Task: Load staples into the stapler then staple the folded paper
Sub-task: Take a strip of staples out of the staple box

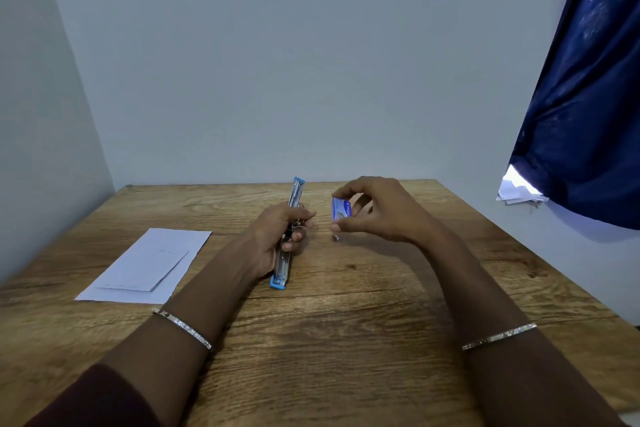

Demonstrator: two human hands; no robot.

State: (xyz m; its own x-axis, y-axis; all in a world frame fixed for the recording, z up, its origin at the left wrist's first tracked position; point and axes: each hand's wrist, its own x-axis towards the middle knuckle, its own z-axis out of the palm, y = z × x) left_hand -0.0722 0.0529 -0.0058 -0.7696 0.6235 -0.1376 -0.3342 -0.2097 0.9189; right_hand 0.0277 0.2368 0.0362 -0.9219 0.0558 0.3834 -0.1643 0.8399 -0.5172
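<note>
Left hand (277, 236) grips the stapler (296, 192), long axis running away; right hand (384, 211) pinches the box (341, 210) just right of those fingers.

A wooden table (346, 340) bears a folded white paper (145, 267) at its left.

wooden table (346, 340) | dark blue curtain (588, 97) right | pale wall (277, 62) behind

The table (346, 340) is wood with rough-looking grain and a matt top. At nine o'clock from the stapler (297, 192), the folded paper (149, 263) is smooth and matt. The stapler is shiny metal with blue plastic ends. At two o'clock, the curtain (588, 114) is dark cloth.
</note>
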